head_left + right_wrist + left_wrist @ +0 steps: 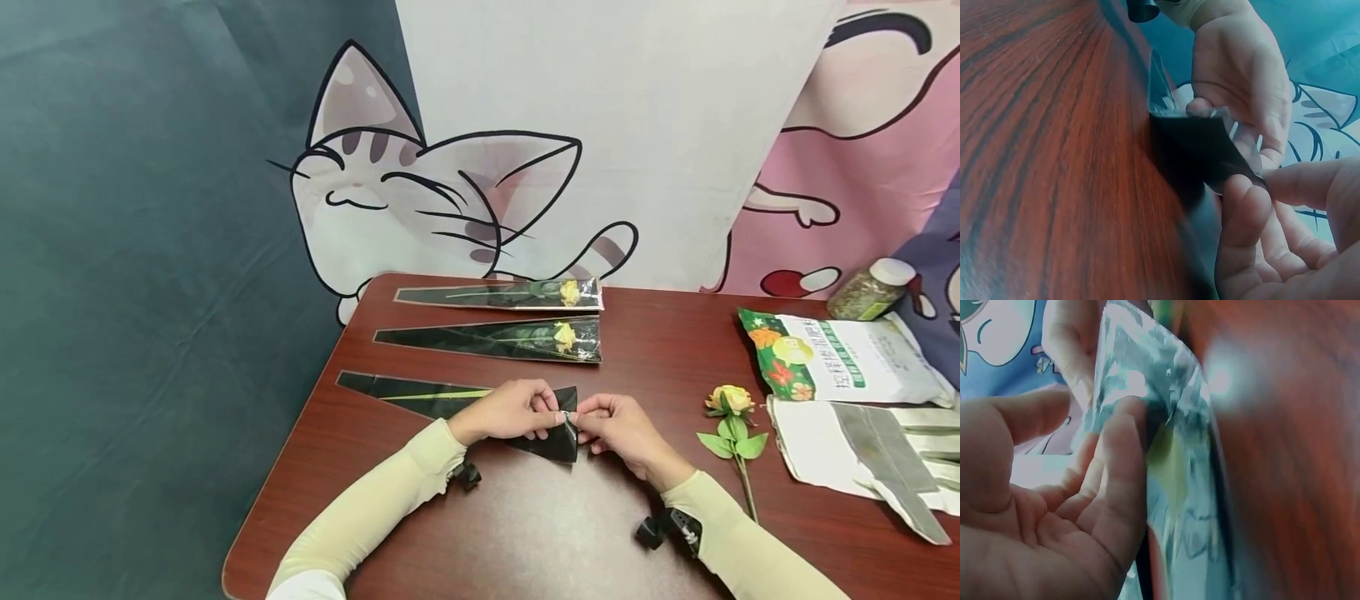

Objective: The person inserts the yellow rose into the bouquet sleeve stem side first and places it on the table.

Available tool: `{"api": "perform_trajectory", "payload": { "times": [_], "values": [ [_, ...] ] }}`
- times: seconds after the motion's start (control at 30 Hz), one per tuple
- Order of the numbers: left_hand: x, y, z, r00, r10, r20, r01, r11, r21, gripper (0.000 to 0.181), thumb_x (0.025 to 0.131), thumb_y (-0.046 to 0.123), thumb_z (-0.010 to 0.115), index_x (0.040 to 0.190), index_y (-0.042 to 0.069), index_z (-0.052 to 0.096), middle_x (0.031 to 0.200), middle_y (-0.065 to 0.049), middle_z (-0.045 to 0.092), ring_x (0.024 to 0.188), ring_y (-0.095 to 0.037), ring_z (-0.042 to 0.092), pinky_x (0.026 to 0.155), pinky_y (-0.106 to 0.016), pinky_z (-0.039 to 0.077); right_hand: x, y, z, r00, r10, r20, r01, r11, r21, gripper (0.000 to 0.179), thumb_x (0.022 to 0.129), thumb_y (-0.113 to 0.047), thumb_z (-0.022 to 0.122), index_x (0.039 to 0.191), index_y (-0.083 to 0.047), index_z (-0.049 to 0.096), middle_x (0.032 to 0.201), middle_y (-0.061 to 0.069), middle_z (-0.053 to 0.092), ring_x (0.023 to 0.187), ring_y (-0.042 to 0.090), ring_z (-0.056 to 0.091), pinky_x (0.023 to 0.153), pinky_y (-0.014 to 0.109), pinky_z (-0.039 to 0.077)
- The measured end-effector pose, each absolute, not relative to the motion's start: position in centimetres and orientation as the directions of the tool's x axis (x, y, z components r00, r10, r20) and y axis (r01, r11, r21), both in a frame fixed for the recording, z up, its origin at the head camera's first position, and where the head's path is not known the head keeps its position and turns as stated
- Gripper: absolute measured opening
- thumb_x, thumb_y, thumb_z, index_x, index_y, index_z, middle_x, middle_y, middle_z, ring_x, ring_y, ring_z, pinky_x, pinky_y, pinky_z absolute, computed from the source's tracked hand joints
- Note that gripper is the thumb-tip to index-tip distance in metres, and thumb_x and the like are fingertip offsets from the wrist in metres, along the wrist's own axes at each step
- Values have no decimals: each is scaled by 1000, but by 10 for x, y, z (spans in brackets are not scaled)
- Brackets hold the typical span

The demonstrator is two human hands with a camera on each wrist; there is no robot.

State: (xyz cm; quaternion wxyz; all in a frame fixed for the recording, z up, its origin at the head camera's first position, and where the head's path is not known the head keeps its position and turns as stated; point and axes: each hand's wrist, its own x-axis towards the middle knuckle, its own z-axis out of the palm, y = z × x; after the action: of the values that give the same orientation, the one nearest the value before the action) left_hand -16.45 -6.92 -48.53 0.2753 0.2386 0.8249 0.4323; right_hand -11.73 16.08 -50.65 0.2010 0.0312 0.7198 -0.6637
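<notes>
A black-backed clear flower sleeve (427,396) lies across the table, its narrow end at the left, with a green stem showing inside. At its wide end my left hand (517,410) holds the film, its fingers bent against the clear side. A blurred yellow bloom (1169,462) shows through the film beside those fingers. My right hand (618,429) pinches the mouth's edge between thumb and fingertip, close to the left fingertips. The sleeve's dark back panel (1194,144) is lifted and bent at the mouth in the right wrist view.
Two sleeved yellow roses, a far one (510,293) and a nearer one (495,337), lie behind. At right are a loose yellow rose (729,400), white-and-grey gloves (825,437), a printed bag (862,358) and a lidded jar (870,290). The wooden table (480,533) ends at left.
</notes>
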Motion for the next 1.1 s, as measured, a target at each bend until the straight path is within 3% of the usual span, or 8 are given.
{"api": "perform_trajectory", "payload": {
  "times": [0.3,0.57,0.83,1.1],
  "values": [
    [-162,-63,-490,-755,591,-285,87,521,849,31,104,43,69,94,13,65,88,-5,75,79,-16,77,65,-26,59,-117,153,-506,-921,-227,-317,303,94,-948,14,96,-6,74,104,4,68,74,-1,72,65,10,66,54,23,56],
    [-165,-58,-493,-774,532,-344,-6,536,844,45,99,57,69,92,13,63,82,-5,76,71,-17,76,61,-30,60,-120,152,-512,-928,-244,-282,263,111,-959,19,89,-4,82,103,4,71,77,4,78,67,11,71,57,24,59],
    [-168,-59,-496,-773,530,-350,-43,506,861,31,100,41,72,94,12,63,80,-5,75,70,-16,75,61,-29,61,-119,153,-510,-917,-260,-304,294,77,-953,22,89,-4,84,105,5,72,82,5,80,71,13,75,64,26,63],
    [-168,-62,-495,-763,556,-329,-44,464,885,14,98,22,73,99,11,65,88,-7,74,72,-16,74,62,-29,61,-122,159,-511,-929,-217,-300,281,111,-953,28,95,-7,78,113,10,65,77,3,73,65,11,69,60,26,62]
  ]
}}
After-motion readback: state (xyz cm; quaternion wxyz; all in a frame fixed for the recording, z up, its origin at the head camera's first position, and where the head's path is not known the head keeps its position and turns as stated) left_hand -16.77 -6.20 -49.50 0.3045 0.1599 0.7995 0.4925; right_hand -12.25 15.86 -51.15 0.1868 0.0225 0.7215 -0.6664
